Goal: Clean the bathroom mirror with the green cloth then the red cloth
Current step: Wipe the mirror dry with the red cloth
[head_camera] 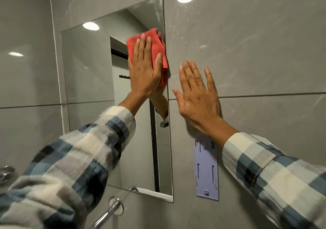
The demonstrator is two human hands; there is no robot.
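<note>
Head view, and we're on the second leg of the job by the look of it: the left hand is spread flat over the folded red microfibre cloth, pressing it against the frameless rectangular wall mirror near the upper right edge of the glass. No pinch there; the grip is an open palm, fingers splayed, pinning the cloth to the mirror instead of closing round it. Over on the other side, the right hand rests open and empty on the glossy grey tiled wall just beside the mirror, apparently bracing the body. The green cloth isn't anywhere in shot.

How will that red cloth behave? Soft, light, floppy, so it should bunch or slip out from under the palm unless pressure is kept broad and even; holding it flat under the whole hand looks the right choice. The glass is slick and brittle, so firm but not heavy pressure seems wise, especially this near the bare edge. Faint streaks show in the top right corner of the mirror, which suggests more wiping is due there.
</note>
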